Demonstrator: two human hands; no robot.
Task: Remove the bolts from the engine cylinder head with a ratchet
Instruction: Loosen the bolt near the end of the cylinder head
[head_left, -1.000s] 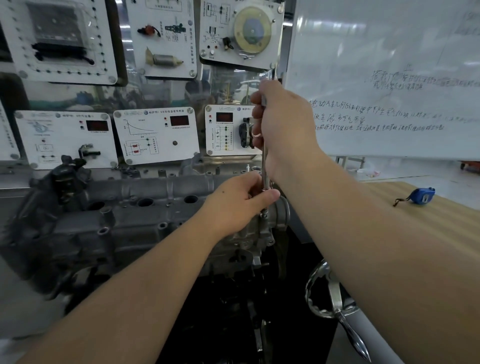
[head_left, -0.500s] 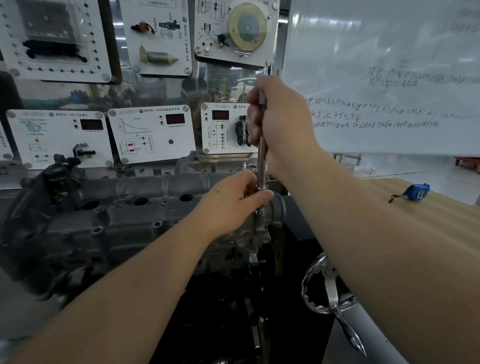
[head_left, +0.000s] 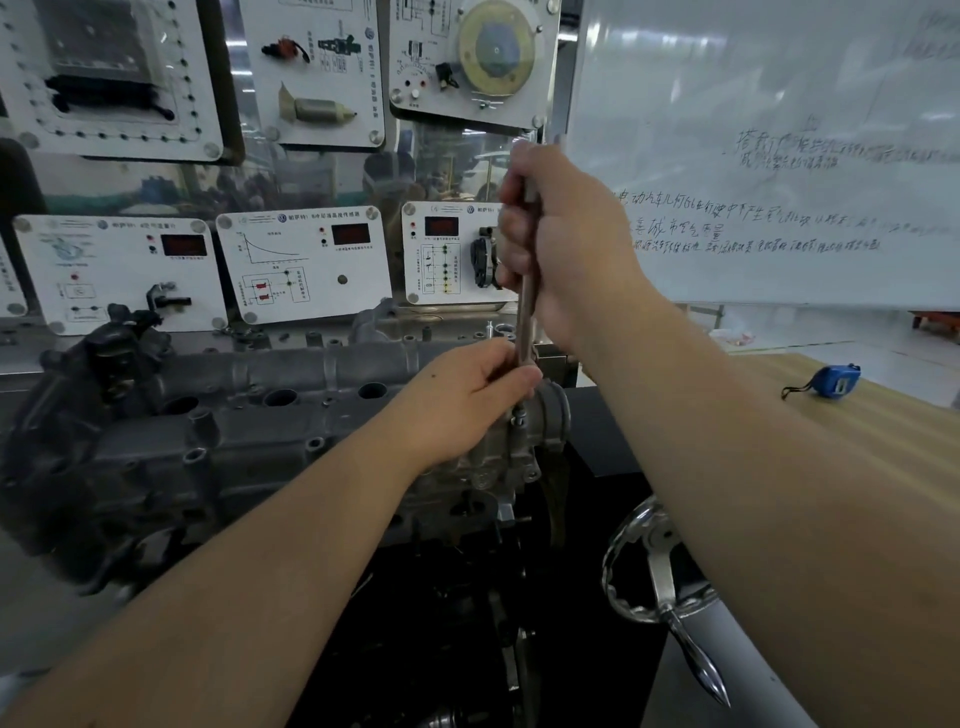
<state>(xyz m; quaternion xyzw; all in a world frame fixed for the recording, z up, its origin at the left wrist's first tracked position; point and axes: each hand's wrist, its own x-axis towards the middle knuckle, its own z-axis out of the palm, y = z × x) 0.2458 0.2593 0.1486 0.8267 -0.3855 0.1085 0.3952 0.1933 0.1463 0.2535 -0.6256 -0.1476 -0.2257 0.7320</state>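
the ratchet (head_left: 527, 317) stands nearly upright at the right end of the engine cylinder head (head_left: 249, 415). the right hand (head_left: 566, 249) grips its handle high up; the left hand (head_left: 467, 395) pinches its lower end. a blue tape measure (head_left: 837, 381) lies well right of the head.

- We stand in an automotive training workshop.
- Sensor demonstration panels (head_left: 304, 262) line the wall.
- An engine cylinder head (head_left: 218, 441) sits mounted before us.
- A handwritten whiteboard (head_left: 769, 156) stands beside it.
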